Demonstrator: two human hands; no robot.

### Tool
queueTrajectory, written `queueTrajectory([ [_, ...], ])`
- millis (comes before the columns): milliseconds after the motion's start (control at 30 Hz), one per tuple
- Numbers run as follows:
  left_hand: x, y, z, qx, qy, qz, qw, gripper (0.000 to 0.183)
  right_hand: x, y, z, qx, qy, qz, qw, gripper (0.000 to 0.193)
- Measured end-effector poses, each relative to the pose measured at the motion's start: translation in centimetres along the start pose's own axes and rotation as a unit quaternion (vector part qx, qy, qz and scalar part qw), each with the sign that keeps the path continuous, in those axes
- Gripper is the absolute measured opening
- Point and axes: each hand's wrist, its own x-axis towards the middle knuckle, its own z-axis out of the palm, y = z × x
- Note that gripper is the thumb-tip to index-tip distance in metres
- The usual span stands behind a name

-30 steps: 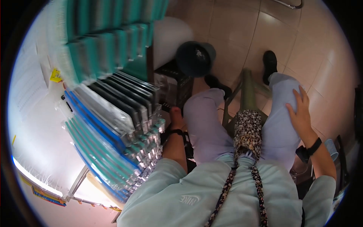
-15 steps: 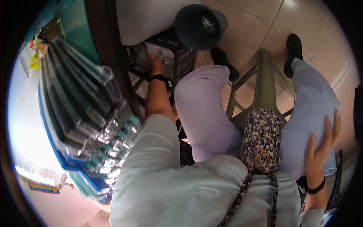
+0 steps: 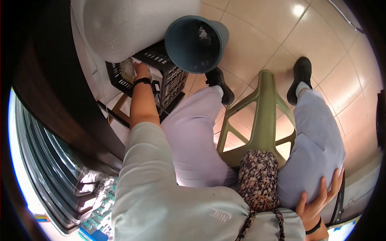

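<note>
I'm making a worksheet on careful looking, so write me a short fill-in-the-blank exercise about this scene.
1. The left hand is at a plastic crate coloured ____.
2. The right hand rests on the ____ leg.
3. The plastic stool is coloured ____.
4. A black band circles the left ____.

Missing words: black; right; green; wrist.

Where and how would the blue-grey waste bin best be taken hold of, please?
Probably by the right-hand rim of the waste bin, with the grip coming from above: its round, upward-facing mouth offers an edge to pinch, and that side faces tiled floor, while the black plastic crate crowds its left.
</note>
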Motion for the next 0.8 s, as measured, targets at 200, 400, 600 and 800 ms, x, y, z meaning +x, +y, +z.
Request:
queueTrajectory([
  [200,4.3,2.8,1.8,-0.023,0.049,0.037,0.998,0.032,-0.1,0.0,0.1,-0.005,0.023,-0.016,1.000,0.052],
  [400,3.4,3.1,1.2,-0.029,0.084,0.067,0.994,0.033,0.3,-0.3,-0.2,-0.011,0.024,-0.006,1.000,0.052],
  [600,-2.1,1.7,-3.2,-0.025,0.118,0.091,0.989,0.034,0.5,-0.4,-0.4,-0.010,0.023,-0.003,1.000,0.051],
  [800,-7.6,3.2,-10.2,-0.035,0.165,0.128,0.977,0.035,0.9,-0.7,-0.4,0.000,0.030,-0.019,0.999,0.051],
])
